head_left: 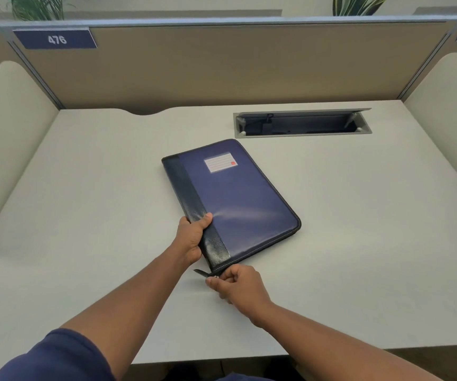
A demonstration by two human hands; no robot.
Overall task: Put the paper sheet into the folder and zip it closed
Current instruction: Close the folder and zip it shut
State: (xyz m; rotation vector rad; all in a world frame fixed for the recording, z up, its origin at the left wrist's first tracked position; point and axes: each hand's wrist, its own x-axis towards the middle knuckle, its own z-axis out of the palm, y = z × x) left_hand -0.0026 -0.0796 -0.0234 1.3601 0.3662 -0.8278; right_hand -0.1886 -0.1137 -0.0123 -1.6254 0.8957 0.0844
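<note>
A blue zip folder (238, 196) with a black spine strip and a white label lies closed and flat in the middle of the white desk (359, 229), turned at an angle. My left hand (191, 237) grips the spine edge near the folder's near corner, thumb on top. My right hand (238, 284) pinches the zipper pull (204, 273) at that near corner, where a short black tab sticks out to the left. No paper sheet is visible.
An open cable tray (301, 123) is sunk into the desk at the back right. A tan partition (222, 64) with a "476" sign closes the back, and cream side panels (7, 138) stand left and right. The desk's front edge is close to my body.
</note>
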